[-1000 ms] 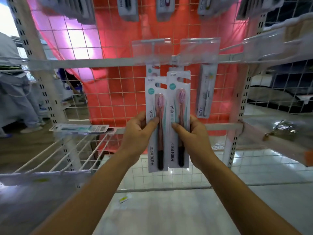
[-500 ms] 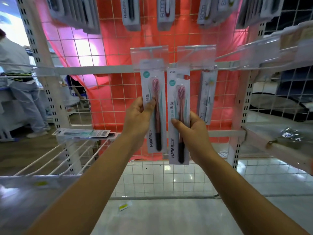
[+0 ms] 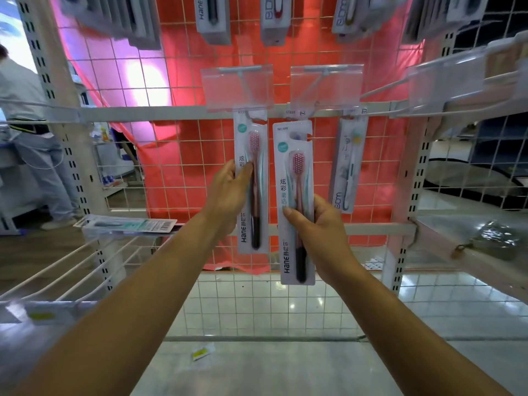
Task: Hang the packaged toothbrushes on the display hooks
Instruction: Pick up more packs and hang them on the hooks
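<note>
Fingers (image 3: 230,171) of left hand (image 3: 227,195) curled round left edge of white carded pink-bristle toothbrush pack (image 3: 255,230), thumb on front. Pack upright, top tucked just under left clear plastic tag holder (image 3: 237,87); on hook or not: cannot tell. Second identical pack (image 3: 294,172) just beside, lower, hang slot below white crossbar (image 3: 277,112). Right hand (image 3: 320,235) pinches its lower half, thumb on front. Grey-green toothbrush pack (image 3: 347,167) hangs further right.

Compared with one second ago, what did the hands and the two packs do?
The left hand lifted its toothbrush pack up to the rail, now higher than the right pack. Both hands still grip; the right hand stays below the rail.
</note>
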`<state>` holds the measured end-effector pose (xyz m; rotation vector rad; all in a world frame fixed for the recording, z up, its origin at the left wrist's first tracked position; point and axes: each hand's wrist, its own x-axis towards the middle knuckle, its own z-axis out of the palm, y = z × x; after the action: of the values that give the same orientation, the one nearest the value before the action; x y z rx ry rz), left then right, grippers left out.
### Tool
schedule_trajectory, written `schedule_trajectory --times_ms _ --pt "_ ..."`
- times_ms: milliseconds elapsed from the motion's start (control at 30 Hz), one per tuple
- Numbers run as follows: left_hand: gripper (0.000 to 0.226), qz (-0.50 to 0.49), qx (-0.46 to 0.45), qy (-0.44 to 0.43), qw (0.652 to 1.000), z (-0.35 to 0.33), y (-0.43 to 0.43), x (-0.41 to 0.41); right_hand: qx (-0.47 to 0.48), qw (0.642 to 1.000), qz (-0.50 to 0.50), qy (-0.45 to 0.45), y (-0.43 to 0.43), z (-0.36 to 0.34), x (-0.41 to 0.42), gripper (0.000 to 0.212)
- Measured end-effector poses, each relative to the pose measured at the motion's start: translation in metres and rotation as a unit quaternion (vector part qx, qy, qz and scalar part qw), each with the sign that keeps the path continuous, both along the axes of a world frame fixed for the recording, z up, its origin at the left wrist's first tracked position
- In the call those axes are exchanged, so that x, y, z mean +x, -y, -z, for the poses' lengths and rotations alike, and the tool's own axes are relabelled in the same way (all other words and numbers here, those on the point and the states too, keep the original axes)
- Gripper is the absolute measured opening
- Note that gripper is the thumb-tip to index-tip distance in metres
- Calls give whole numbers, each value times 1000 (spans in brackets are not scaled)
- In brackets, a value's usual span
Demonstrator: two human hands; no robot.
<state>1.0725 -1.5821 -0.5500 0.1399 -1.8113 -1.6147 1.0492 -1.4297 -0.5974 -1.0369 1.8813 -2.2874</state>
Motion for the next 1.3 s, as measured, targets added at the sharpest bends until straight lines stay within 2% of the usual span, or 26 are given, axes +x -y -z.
schedule_trajectory --times_ms 33,100,167,267,333,567,667,733,833,933,967,1033,1100,1167,1300 --pt "45 -22 -14 23 999 -1 4 -8 2 1000 2 4 0 2 -2 16" --pt "43 -52 -59 62 995 -5 6 -21 6 1000 7 6 1 5 -7 14" --pt "35 -75 -99 70 990 -10 6 -33 10 1000 12 6 1 6 -11 13" --pt "39 -106 -153 71 980 -12 10 -48 21 999 24 -4 1 9 -17 13" --pt "44 -103 -163 79 978 -13 12 -57 27 999 28 -9 1 11 -22 15" --pt "39 -143 -167 133 966 -7 20 -65 41 999 23 -22 0 16 -23 13" --pt "53 -197 -215 187 938 0 16 -47 40 998 25 -28 1 12 -17 6" --pt "47 -237 -200 139 941 8 16 -36 30 999 14 -29 4 6 -10 2" --pt "33 -211 -112 45 970 20 10 -15 1 1000 -14 -24 8 -1 4 13" --pt "44 -130 -49 -4 990 32 -1 6 -21 999 -17 -42 13 -6 20 42" --pt "50 -112 -33 -13 993 34 -5 13 -26 999 -18 -44 15 -7 25 45" --pt "62 -82 -34 -27 996 36 -11 26 -36 998 -19 -40 18 -9 33 39" --pt "64 -54 -50 -56 996 36 -16 35 -40 998 -16 -37 23 -10 38 28" --pt "58 -46 -69 -89 993 35 -19 44 -39 999 -11 -35 27 -9 42 18" --pt "34 -53 -71 -102 991 29 -21 52 -39 999 6 -25 35 -13 48 16"
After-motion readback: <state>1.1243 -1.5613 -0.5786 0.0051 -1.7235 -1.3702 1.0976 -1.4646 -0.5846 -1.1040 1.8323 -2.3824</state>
